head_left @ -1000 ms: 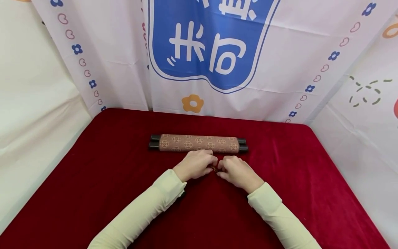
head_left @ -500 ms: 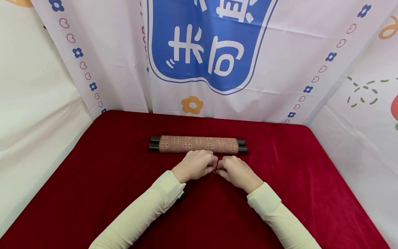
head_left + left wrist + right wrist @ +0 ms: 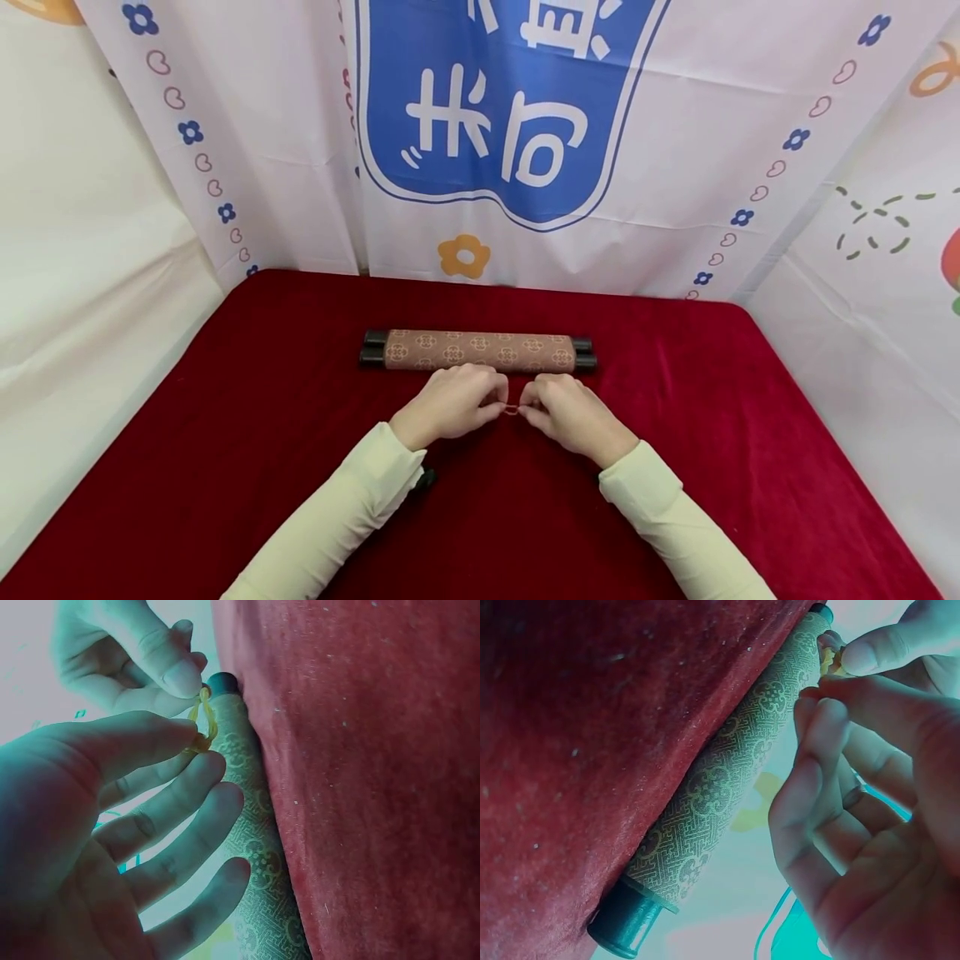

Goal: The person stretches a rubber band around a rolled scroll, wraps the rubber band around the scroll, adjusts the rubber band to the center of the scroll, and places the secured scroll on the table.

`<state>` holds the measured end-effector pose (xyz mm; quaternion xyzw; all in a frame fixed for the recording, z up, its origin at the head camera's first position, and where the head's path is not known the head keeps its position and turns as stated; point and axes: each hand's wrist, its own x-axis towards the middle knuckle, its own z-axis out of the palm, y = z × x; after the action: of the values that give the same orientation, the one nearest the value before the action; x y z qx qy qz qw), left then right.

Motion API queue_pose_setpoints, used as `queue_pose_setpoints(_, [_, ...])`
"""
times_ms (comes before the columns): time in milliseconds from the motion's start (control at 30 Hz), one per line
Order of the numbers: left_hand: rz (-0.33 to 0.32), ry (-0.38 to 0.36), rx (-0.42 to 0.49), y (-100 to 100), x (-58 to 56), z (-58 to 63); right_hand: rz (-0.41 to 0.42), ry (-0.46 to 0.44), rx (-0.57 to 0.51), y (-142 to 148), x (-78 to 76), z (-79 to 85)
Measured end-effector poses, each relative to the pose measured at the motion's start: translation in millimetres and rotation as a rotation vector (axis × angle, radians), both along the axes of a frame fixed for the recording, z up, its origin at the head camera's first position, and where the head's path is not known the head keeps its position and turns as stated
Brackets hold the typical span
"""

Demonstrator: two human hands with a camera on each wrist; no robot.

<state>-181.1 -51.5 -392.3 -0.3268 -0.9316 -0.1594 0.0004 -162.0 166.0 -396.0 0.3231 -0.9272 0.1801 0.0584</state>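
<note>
Scroll: the rolled brown scroll with pale flower pattern [image 3: 480, 350] and black rod ends [image 3: 372, 358] lies flat on the red velvet cloth [image 3: 480, 517], just beyond both hands; its long axis runs from left to right.
Cord loop: the thin orange-yellow cord loop [image 3: 211, 724] is between the hands, on the near side of the scroll, a little to the right of the scroll's middle.
Line of the loop: in the head view it reaches from hand to hand, almost parallel with the scroll.
Left hand: the left hand [image 3: 453, 402] pinches one end of the loop between thumb and index finger; its other fingers are spread apart.
Right hand: the right hand [image 3: 573, 414] pinches the opposite end with thumb and index finger; the other fingers are bent.
Nearer hand: the left; its knuckles overlap the scroll's near edge in the head view, but whether they touch, I cannot tell.
Joined or separate: whether the cord is fastened to the scroll, I cannot tell.
</note>
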Motion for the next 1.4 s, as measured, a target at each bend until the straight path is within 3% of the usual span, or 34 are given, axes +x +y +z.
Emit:
queue_pose_setpoints(200, [0.006, -0.058, 0.068, -8.4, 2.8, 5.1, 0.046, -0.054, -0.098, -1.7, -0.3, -0.4])
queue_pose_setpoints(400, [0.015, -0.061, 0.104, -15.8, 2.5, 5.1, 0.046, -0.091, -0.151, -4.2, 1.8, 1.9])
queue_pose_setpoints(533, [0.032, -0.041, 0.107, -16.1, 2.4, 5.2, 0.033, -0.093, -0.166, -5.1, 2.2, 2.1])
queue_pose_setpoints(733, [0.061, 0.050, 0.144, -11.5, 5.0, 7.8, 0.036, -0.149, -0.250, -8.1, 5.0, 1.3])
queue_pose_setpoints(900, [0.084, 0.113, 0.231, -7.2, 6.9, 9.4, -0.011, -0.142, -0.359, -10.7, 4.3, 2.0])
queue_pose_setpoints(1033, [0.074, 0.122, 0.270, -4.8, 7.3, 9.5, -0.052, -0.114, -0.421, -10.8, 2.5, 1.4])
queue_pose_setpoints(1267, [0.049, 0.091, 0.289, -3.2, 8.4, 9.2, -0.141, -0.230, -0.475, -10.6, 2.8, 4.4])
queue_pose_setpoints(1400, [0.050, 0.082, 0.282, -2.4, 8.0, 8.7, -0.157, -0.252, -0.482, -10.8, 3.2, 4.5])
